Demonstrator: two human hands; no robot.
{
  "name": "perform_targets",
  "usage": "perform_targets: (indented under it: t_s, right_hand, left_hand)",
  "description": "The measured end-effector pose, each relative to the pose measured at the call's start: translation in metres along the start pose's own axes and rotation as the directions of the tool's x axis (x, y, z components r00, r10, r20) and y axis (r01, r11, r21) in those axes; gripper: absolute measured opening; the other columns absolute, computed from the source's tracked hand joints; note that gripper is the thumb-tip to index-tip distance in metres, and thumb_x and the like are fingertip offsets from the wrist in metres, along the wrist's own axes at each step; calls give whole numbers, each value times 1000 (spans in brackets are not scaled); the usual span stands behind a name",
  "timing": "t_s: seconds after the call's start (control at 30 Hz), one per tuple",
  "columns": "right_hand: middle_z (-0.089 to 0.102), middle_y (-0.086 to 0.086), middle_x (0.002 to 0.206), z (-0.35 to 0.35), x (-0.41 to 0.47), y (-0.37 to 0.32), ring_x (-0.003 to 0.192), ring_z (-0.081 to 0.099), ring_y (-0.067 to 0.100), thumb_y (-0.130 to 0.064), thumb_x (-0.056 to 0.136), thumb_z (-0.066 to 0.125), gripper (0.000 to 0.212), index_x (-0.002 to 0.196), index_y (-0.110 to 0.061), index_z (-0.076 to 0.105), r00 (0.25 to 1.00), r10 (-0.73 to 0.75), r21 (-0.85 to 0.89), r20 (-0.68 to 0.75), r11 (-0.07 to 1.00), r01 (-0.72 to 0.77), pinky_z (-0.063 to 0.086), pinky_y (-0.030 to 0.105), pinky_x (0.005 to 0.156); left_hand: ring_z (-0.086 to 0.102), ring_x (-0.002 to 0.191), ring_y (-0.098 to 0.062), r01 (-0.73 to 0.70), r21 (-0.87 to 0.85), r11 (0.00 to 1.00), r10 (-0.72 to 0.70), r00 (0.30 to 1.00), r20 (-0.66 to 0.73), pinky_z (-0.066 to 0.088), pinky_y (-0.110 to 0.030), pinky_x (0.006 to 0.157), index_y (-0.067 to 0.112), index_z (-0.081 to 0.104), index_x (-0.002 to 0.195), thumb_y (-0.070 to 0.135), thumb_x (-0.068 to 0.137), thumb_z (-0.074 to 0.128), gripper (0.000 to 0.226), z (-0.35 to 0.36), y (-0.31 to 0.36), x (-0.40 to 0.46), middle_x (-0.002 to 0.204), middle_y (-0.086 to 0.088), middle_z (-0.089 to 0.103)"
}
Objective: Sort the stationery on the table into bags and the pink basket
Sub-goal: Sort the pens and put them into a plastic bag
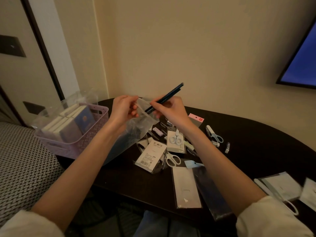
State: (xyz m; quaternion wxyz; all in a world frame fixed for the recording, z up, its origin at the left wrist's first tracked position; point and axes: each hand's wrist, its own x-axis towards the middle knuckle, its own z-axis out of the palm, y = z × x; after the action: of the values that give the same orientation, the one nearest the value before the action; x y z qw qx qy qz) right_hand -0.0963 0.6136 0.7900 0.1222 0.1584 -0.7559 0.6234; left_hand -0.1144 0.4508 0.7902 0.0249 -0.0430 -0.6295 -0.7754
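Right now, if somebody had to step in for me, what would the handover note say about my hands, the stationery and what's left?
Left hand pinches open the mouth of the clear bag.
Right hand grips dark pens, lower ends at the bag's mouth.
Done: notebooks stand in the pink basket.
Left: scissors, blue-handled scissors, barcoded packet and other small items lie loose on the table.

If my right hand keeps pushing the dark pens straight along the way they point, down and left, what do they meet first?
Most likely the clear plastic bag, whose mouth the left hand holds open. The dark pens in the right hand already have their lower tips at that opening, though depth is unclear.
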Motion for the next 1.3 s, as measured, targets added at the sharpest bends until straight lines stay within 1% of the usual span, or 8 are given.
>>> perform_targets:
  t_s: [0.13,0.3,0.6,0.7,0.8,0.93,1.07,1.3]
  right_hand:
    - [71,17,85,6,8,-6,67,70,16,-8,91,62,17,99,6,67,985,145,19,91,989,-147,58,22,64]
    - [72,15,91,9,13,-5,76,72,18,-13,92,62,19,103,1,67,958,235,3,166,971,-239,58,22,67]
    - [71,21,96,-6,13,5,81,71,23,-10,91,63,20,106,2,67,942,302,41,145,950,-311,59,26,73]
    - [71,16,98,-26,10,19,84,71,21,-13,92,62,21,109,-1,67,940,335,63,58,939,-339,59,25,72]
    - [69,12,101,-59,7,52,85,68,15,-13,93,59,18,107,-5,67,918,373,-100,-137,916,-388,57,21,68]
    - [68,12,105,-118,-3,113,88,61,16,-7,91,57,14,100,-5,69,828,361,-489,-429,678,-549,52,31,78]
    - [62,15,122,-155,-13,149,110,59,23,-1,90,58,24,112,-4,66,748,437,-487,-500,572,-660,51,37,94]
    - [63,4,122,-140,-1,162,115,55,22,-15,84,71,37,121,-11,64,955,288,-794,-73,563,-231,38,25,89]
  left_hand:
    - [38,41,-9,7,5,1000,-8,1000,16,35,-21,43,13,51,72,10,94,53,23,-2,2,-1,46,6,45]
    - [38,42,-8,17,19,1000,-17,1000,11,34,-21,44,13,52,73,11,94,54,22,-5,-1,-2,47,7,46]
    - [36,40,-7,44,15,999,-44,999,4,32,-22,44,14,52,69,11,94,55,25,0,-12,6,48,6,45]
    - [37,43,-8,51,17,999,-51,999,14,33,-22,45,13,53,72,11,94,54,23,8,-20,7,50,5,46]
    - [39,46,-8,76,50,996,-78,996,40,34,-21,47,12,55,79,12,96,52,17,19,-31,9,57,3,47]
    - [41,47,-9,78,97,992,-85,994,71,35,-21,48,13,54,78,13,96,52,18,31,-44,15,57,4,47]
    - [41,48,-9,69,130,989,-82,993,91,37,-21,47,12,53,79,13,96,52,18,44,-52,22,57,3,47]
    - [41,47,-10,101,150,983,-115,989,92,38,-21,44,11,55,77,13,96,54,19,57,-69,35,57,1,47]
